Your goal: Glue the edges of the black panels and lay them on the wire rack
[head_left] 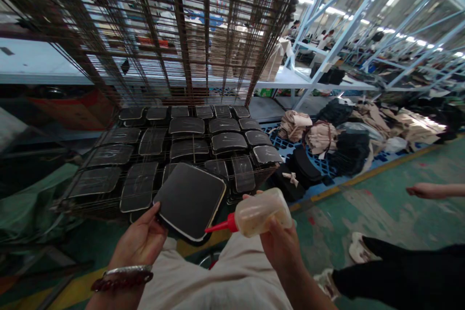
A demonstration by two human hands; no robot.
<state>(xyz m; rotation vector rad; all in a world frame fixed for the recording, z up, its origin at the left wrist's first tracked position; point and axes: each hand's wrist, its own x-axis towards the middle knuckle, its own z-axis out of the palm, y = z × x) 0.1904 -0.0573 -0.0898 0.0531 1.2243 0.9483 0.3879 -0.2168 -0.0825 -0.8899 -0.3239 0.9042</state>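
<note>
My left hand (pixel 145 235) grips the left edge of a dark, rounded-square panel (pixel 191 198), which is tilted above my lap. A pale line runs along the panel's border. My right hand (pixel 279 240) is wrapped round a translucent squeeze bottle (pixel 263 213) with a yellowish content. The bottle lies nearly on its side, and its red nozzle (pixel 221 224) points left, with the tip at the panel's lower right corner. Beyond the panel, many similar dark pieces (pixel 187 126) lie in rows on a wire rack (pixel 269 173).
Stacked wire racks (pixel 181 24) lean upright behind the pieces. At right, bundles of fabric (pixel 321 136) sit on a blue pallet (pixel 327 167). Another person's legs (pixel 395 266) and hand (pixel 428 190) are at the right, above the green floor (pixel 410 203).
</note>
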